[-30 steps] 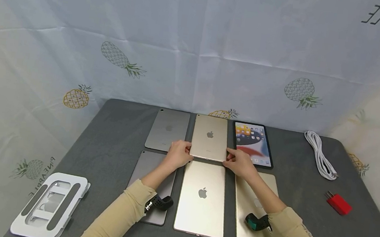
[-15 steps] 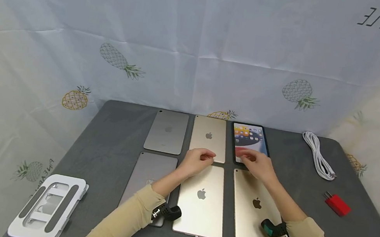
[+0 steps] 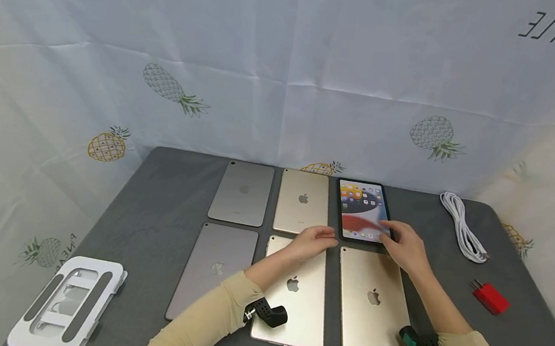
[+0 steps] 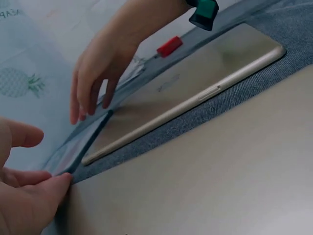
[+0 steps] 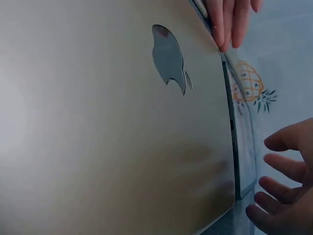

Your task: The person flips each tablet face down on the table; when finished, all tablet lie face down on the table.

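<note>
A tablet with its screen lit (image 3: 362, 208) lies face up at the back right of several tablets set in two rows. My left hand (image 3: 312, 243) is by its near left corner, fingers extended. In the left wrist view the thumb (image 4: 58, 186) is at the tablet's dark edge; contact is hard to tell. By the near right corner is my right hand (image 3: 406, 247), its fingers (image 5: 279, 169) spread and apart from the edge in the right wrist view. Below it lies a gold tablet (image 3: 375, 321), back up. Another gold tablet (image 3: 290, 317) is under my left forearm.
A third gold tablet (image 3: 304, 196) and two grey tablets, one at the back (image 3: 241, 194) and one nearer (image 3: 219, 252), lie to the left. A white folding stand (image 3: 68, 303) is at front left. A coiled white cable (image 3: 462, 228) and red charger plug (image 3: 491, 299) lie right.
Both hands have left the edges of the back middle gold tablet and moved right to the lit tablet. The tablets keep their places.
</note>
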`<state>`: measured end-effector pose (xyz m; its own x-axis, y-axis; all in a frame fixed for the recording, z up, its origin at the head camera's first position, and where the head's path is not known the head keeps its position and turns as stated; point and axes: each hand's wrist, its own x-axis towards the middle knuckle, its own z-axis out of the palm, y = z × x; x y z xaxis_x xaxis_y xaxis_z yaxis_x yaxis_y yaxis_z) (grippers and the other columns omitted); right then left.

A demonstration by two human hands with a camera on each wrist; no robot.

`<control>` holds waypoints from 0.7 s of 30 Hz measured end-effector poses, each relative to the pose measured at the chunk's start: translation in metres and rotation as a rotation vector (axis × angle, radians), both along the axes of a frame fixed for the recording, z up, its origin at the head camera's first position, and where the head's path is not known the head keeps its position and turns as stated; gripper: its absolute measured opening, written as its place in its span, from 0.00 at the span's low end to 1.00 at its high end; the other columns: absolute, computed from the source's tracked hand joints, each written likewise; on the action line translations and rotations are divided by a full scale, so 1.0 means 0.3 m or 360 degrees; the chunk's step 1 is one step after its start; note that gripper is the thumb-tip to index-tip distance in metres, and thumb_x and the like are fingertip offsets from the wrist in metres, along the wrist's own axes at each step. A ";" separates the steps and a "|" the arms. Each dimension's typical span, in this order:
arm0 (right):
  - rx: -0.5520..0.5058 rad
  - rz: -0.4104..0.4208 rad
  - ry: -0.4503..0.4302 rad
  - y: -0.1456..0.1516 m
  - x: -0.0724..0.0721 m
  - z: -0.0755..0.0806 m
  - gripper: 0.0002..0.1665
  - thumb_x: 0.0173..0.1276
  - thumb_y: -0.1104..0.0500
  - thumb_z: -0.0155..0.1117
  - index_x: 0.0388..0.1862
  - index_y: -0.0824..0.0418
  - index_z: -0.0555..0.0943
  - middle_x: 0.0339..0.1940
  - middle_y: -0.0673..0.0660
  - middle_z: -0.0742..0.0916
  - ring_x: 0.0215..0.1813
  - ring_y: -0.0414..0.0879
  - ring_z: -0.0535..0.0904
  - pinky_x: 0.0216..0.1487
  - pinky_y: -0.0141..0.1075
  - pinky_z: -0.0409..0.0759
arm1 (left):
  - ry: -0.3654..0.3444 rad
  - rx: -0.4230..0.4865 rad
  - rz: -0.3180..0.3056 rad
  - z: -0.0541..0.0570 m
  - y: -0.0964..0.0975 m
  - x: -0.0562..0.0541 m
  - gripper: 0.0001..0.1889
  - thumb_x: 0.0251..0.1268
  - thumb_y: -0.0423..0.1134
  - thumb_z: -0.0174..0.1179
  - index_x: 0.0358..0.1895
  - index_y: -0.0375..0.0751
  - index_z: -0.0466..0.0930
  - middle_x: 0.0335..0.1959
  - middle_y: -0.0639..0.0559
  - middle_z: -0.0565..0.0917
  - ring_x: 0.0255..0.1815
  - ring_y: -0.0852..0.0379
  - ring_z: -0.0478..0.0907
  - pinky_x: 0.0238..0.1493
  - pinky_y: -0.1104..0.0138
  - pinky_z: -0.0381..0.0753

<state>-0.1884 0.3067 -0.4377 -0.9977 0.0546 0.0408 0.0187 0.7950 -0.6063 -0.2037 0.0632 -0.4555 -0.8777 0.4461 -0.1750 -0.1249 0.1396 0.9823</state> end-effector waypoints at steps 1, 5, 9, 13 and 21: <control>0.0006 0.0012 -0.0032 0.004 0.001 -0.001 0.26 0.70 0.60 0.58 0.65 0.68 0.72 0.68 0.74 0.67 0.64 0.69 0.64 0.60 0.64 0.66 | -0.0042 0.0052 0.0006 -0.001 0.005 -0.002 0.26 0.69 0.35 0.57 0.66 0.27 0.68 0.63 0.38 0.76 0.63 0.47 0.73 0.63 0.63 0.73; 0.0032 0.0069 -0.0149 0.015 0.003 -0.008 0.32 0.71 0.57 0.57 0.70 0.69 0.65 0.70 0.75 0.64 0.68 0.72 0.59 0.63 0.66 0.62 | -0.0251 0.0271 0.0026 -0.003 0.025 -0.013 0.28 0.69 0.34 0.55 0.69 0.23 0.62 0.66 0.34 0.71 0.67 0.46 0.70 0.64 0.64 0.71; 0.0049 0.0121 -0.0187 0.013 0.006 -0.011 0.36 0.71 0.56 0.56 0.72 0.71 0.60 0.71 0.77 0.62 0.70 0.74 0.56 0.64 0.66 0.60 | -0.0465 0.0537 0.0041 -0.005 0.036 -0.029 0.29 0.70 0.27 0.51 0.70 0.18 0.54 0.68 0.28 0.65 0.70 0.42 0.63 0.68 0.61 0.66; 0.0038 0.0108 -0.0218 0.004 0.005 -0.006 0.38 0.71 0.56 0.57 0.73 0.71 0.58 0.70 0.77 0.62 0.69 0.73 0.57 0.64 0.66 0.61 | -0.0595 0.0672 0.0081 0.001 0.038 -0.042 0.30 0.68 0.24 0.50 0.69 0.15 0.51 0.67 0.25 0.64 0.69 0.40 0.64 0.69 0.60 0.65; -0.0121 0.0021 -0.0303 0.002 0.001 0.000 0.40 0.72 0.55 0.55 0.75 0.71 0.54 0.70 0.78 0.63 0.67 0.71 0.61 0.61 0.63 0.67 | -0.0661 0.0670 0.0144 0.036 0.061 -0.034 0.30 0.64 0.21 0.51 0.67 0.13 0.52 0.65 0.28 0.63 0.62 0.45 0.67 0.69 0.59 0.65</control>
